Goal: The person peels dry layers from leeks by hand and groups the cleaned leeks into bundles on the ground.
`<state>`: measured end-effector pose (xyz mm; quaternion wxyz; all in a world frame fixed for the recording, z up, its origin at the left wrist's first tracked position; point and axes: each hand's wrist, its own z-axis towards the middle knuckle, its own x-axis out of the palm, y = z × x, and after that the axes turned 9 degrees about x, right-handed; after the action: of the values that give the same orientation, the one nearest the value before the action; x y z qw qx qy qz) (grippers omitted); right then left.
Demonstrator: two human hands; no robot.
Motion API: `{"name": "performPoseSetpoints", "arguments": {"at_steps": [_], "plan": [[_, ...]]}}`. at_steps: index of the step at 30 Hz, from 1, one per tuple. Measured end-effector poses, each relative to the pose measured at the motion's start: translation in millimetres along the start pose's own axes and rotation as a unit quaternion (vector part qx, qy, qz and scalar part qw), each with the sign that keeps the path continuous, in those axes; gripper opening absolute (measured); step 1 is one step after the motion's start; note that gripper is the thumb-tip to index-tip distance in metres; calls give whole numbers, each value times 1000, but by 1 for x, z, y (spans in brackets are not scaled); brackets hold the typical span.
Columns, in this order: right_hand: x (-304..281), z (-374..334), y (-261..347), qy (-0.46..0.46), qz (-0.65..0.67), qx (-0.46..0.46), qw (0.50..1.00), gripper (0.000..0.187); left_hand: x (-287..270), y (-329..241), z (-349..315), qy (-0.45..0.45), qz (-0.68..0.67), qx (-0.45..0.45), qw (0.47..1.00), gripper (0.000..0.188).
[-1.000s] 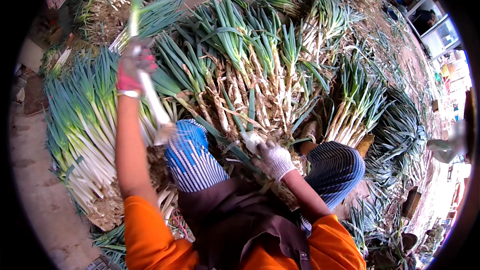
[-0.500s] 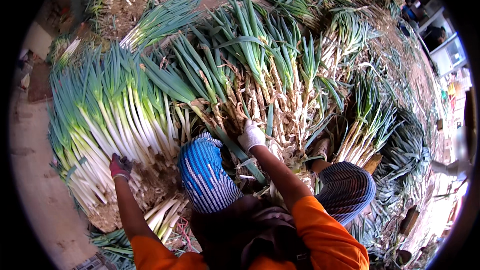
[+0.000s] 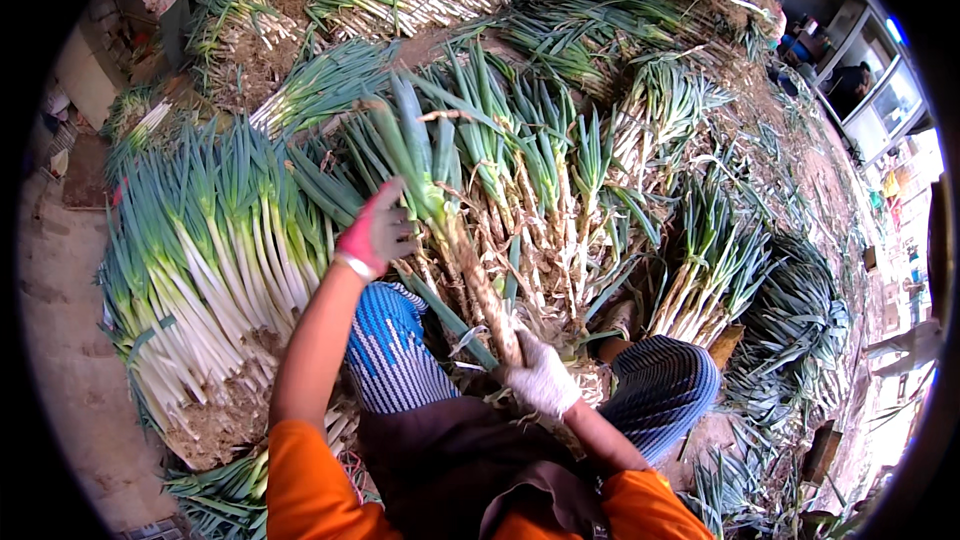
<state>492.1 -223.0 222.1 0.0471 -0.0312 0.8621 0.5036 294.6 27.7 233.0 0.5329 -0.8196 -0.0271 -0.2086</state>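
Between the knees, over the heap of uncleaned leeks [image 3: 560, 200]: 1 long leek [image 3: 455, 240] held at a slant with both hands. Left hand [image 3: 378, 232] in a pink glove closed around the green leaves, right hand [image 3: 540, 376] in a white glove clamped on the dirty root end. Probably stiff in the white shank, floppy and tear-prone up top, so best gripped low. Cleaned leeks [image 3: 200, 280] stacked off to the left.

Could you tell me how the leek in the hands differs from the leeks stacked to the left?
The held leek is dirty, with a brown soiled stalk; the stacked leeks show clean white stalks. The held leek is lifted, gripped by the left hand and right hand; the stacked leeks lie in a neat row. Both have green tops.
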Motion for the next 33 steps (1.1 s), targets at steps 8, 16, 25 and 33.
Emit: {"name": "performPoseSetpoints", "arguments": {"at_steps": [8, 16, 25, 33], "plan": [[-8, -27, -44, 105, 9, 28, 994, 49, 79, 64, 12, 151, -269, -18, 951, 36], [-16, 104, 18, -85, 251, -82, 961, 38, 102, 93, 3, 146, -116, -22, 982, 33], [-18, 46, 9, -40, 162, 230, 959, 33, 84, 114, 15, 159, -109, 17, 981, 37], [-13, -51, -153, 156, -284, 31, 946, 46, 97, 103, 21, 107, -141, 25, 984, 26]]}}
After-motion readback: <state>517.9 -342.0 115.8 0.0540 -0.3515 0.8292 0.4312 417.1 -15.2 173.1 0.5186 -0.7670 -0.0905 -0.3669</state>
